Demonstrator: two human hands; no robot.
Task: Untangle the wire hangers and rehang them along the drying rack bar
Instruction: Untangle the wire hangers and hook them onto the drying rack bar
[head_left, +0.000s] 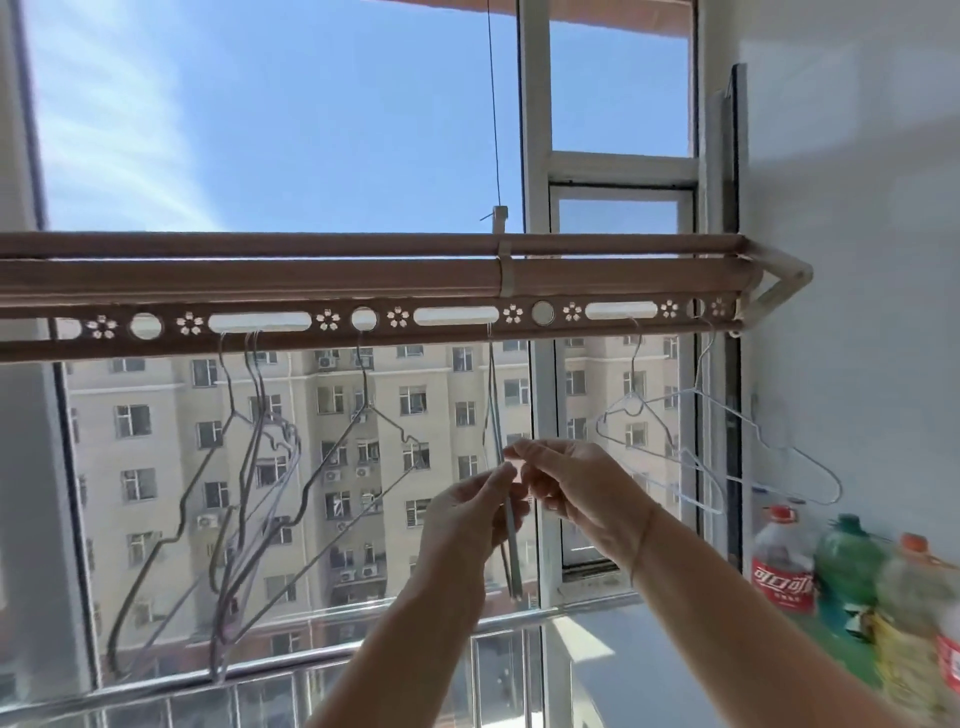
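A pinkish drying rack bar (363, 280) spans the window, with a perforated strip of slots and round holes below it. Several wire hangers hang from the strip: a bunched, overlapping group (249, 467) at the left, one (369, 415) at a round hole, and two pale hangers (675, 431) at the right. In the middle a hanger (496, 410) hangs edge-on from a slot. My left hand (467, 514) pinches its lower wire. My right hand (576, 488) pinches the same hanger from the right, fingertips close to the left hand's.
A window frame post (537, 130) and a thin suspension cable (493, 104) rise behind the bar. A white wall (857, 260) closes the right side. Several plastic bottles (782, 561) stand on the sill at lower right. A metal railing (260, 680) runs below the window.
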